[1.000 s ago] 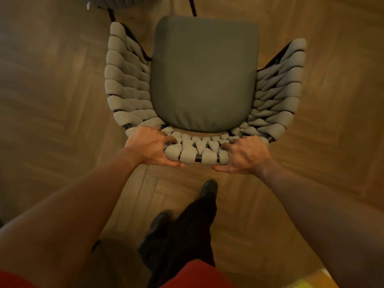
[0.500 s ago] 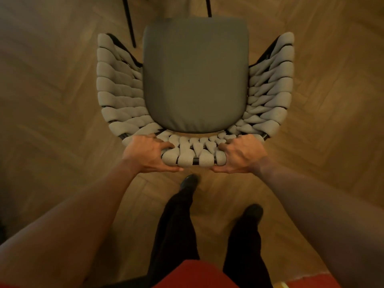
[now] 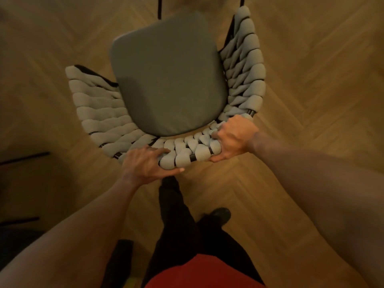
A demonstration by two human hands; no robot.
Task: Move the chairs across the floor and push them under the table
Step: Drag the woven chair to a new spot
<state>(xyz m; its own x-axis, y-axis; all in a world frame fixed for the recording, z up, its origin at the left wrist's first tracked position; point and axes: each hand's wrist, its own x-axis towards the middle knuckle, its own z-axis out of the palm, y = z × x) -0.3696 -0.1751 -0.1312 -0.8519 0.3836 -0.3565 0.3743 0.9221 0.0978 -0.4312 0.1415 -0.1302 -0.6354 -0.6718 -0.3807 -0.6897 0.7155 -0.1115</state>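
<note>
chair (image 3: 168,80): grey cushion, pale woven-rope back; hands: left hand (image 3: 145,163), right hand (image 3: 234,140) clasp its back rim

Herringbone parquet floor (image 3: 311,59) of warm brown wood, seen from above. Over it is a grey woven-rope armchair (image 3: 99,113) with a dark grey seat cushion (image 3: 170,80), set askew to the plank pattern. Its feet are hidden, so contact with the floor cannot be told. A black shoe (image 3: 220,214) rests on the boards just behind the chair's back. Thin black rods (image 3: 159,7) show at the top edge, and dark bars (image 3: 25,157) at the left edge.
</note>
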